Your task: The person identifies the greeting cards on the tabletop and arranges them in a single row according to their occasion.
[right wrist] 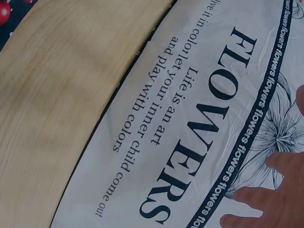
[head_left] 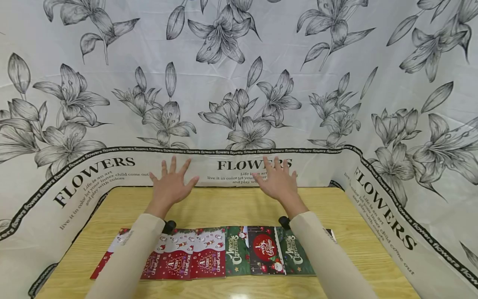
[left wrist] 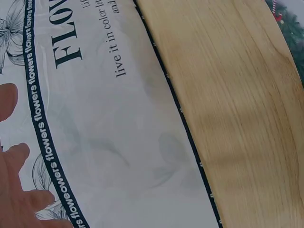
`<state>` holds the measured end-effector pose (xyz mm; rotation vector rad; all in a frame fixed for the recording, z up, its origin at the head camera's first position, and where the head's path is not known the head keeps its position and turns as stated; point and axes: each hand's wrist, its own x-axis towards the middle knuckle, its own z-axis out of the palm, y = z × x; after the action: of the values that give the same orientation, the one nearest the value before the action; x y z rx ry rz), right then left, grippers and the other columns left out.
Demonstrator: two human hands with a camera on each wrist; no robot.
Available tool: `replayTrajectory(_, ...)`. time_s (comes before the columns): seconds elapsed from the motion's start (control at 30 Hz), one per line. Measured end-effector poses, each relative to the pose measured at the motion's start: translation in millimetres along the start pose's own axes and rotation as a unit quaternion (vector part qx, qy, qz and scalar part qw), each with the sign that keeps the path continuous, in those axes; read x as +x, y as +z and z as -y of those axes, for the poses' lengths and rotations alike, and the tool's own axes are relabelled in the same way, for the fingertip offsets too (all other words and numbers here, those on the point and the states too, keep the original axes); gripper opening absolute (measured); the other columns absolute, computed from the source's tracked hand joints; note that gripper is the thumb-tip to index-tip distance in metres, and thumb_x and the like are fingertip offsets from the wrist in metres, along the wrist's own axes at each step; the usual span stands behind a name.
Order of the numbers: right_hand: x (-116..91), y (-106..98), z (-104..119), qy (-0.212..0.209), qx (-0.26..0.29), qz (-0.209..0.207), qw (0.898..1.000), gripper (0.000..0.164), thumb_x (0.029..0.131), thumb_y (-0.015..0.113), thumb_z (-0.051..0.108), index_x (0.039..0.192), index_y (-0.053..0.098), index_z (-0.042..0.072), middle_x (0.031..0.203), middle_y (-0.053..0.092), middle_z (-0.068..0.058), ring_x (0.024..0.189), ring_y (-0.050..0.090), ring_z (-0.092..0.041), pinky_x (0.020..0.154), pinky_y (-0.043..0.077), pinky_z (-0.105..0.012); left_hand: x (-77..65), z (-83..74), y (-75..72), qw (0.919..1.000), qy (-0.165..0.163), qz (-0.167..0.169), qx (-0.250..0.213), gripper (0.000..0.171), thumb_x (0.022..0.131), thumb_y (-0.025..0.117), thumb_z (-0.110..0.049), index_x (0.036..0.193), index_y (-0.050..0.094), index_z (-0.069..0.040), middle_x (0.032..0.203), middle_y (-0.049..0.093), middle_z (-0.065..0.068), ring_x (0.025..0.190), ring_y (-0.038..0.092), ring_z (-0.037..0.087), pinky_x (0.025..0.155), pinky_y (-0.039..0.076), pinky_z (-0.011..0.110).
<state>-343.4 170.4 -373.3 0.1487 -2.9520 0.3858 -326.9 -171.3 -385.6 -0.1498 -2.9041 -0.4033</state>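
Note:
My left hand (head_left: 169, 189) is raised beyond the cards with its fingers spread, holding nothing. The right hand (head_left: 278, 185) mirrors it, fingers fanned apart and palm empty. Below the forearms, a row of Christmas cards lies across the table. Red and white cards (head_left: 209, 253) make up the left part. Toward the right come a green card (head_left: 237, 251), a black card with a red circle (head_left: 266, 249) and another green card (head_left: 296, 253). The sleeves cover parts of the row. In the wrist views, fingers (left wrist: 16, 161) and fingertips (right wrist: 256, 197) show at the frame edges.
A wood-grain table (head_left: 224, 203) spreads beneath the hands. White cloth (head_left: 209, 174) with grey lilies and the word FLOWERS hangs around its back and sides. Black devices (head_left: 169, 226) are strapped at both wrists.

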Motion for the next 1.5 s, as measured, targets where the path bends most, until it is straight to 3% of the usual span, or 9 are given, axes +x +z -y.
replayTrajectory(0.63,-3.8,29.3,54.4,-0.032,0.026,0.011,0.999,0.083,0.104,0.042,0.068,0.17,0.019,0.025,0.174,0.014,-0.017,0.159,0.008,-0.047,0.119,0.013,-0.075,-17.6,29.5,-1.4,0.9996,-0.019,0.017,0.008,0.079,0.105,0.039,-0.067,0.17,0.017,-0.026,0.173,0.004,0.025,0.154,0.001,0.058,0.108,0.001,0.087)
replayTrajectory(1.1,-20.3,53.4,114.2,-0.074,0.061,0.03,0.995,0.083,0.104,0.044,0.068,0.17,0.019,0.024,0.174,0.018,-0.015,0.159,0.015,-0.042,0.121,0.023,-0.067,-40.5,69.9,-2.6,0.9999,-0.015,0.001,0.007,0.086,0.104,0.034,-0.072,0.171,0.012,-0.022,0.169,0.008,0.034,0.15,0.009,0.063,0.109,0.014,0.086)
replayTrajectory(1.5,-39.8,76.2,159.6,-0.106,0.102,0.043,0.988,0.083,0.104,0.048,0.066,0.169,0.023,0.02,0.171,0.026,-0.017,0.157,0.025,-0.04,0.119,0.034,-0.059,-64.0,93.3,-3.4,0.9999,-0.013,-0.004,-0.004,0.086,0.106,0.041,-0.066,0.169,0.018,-0.013,0.164,0.017,0.041,0.145,0.021,0.066,0.105,0.029,0.083)
